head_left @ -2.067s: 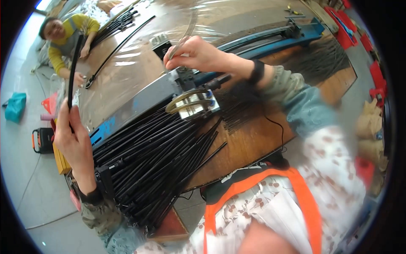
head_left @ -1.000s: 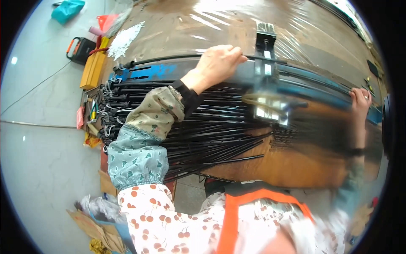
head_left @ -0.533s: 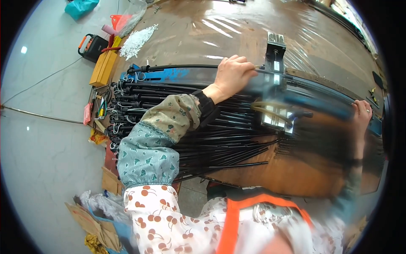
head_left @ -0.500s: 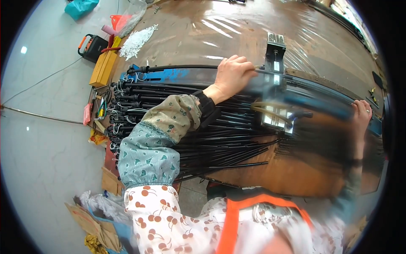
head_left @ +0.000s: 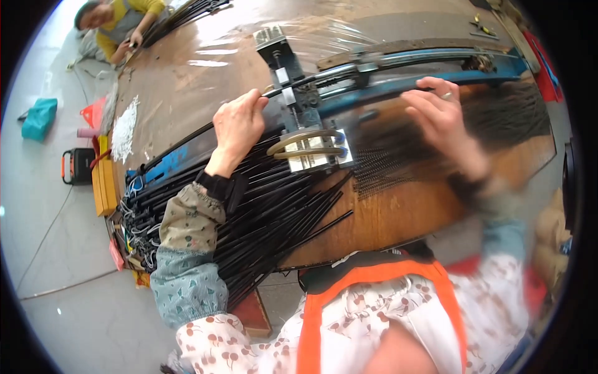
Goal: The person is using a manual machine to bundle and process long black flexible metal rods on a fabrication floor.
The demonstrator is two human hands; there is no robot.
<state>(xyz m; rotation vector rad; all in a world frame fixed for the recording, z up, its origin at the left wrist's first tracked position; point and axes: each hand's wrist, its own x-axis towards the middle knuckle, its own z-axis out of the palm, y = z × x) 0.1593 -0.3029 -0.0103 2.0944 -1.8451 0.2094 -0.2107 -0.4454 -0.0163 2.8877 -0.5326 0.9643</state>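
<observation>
My left hand (head_left: 240,128) is closed on a long black rod (head_left: 274,92), fingers pinched just left of a metal clamping fixture (head_left: 288,96). That rod enters the fixture's upper part, and a silver block with curved hoses (head_left: 305,148) sits at the near end. My right hand (head_left: 436,112), partly blurred, hovers near a blue rail (head_left: 398,85) with fingers apart and nothing visible in them. Below my left forearm lie many slim black rods (head_left: 286,206). Rows of thin dark coils (head_left: 383,171) spread under my right hand.
A mass of dark, thin strands (head_left: 507,118) covers the table's right side. White small pieces (head_left: 124,131) are heaped at the left, near a yellow box (head_left: 104,187). Yellow-handled pliers (head_left: 483,28) lie at the far right. A co-worker (head_left: 124,25) sits at the far left.
My right hand has come leftward from the rail's far right end. My left hand stays on the rod beside the fixture. The whole view has shifted, and a co-worker now shows.
</observation>
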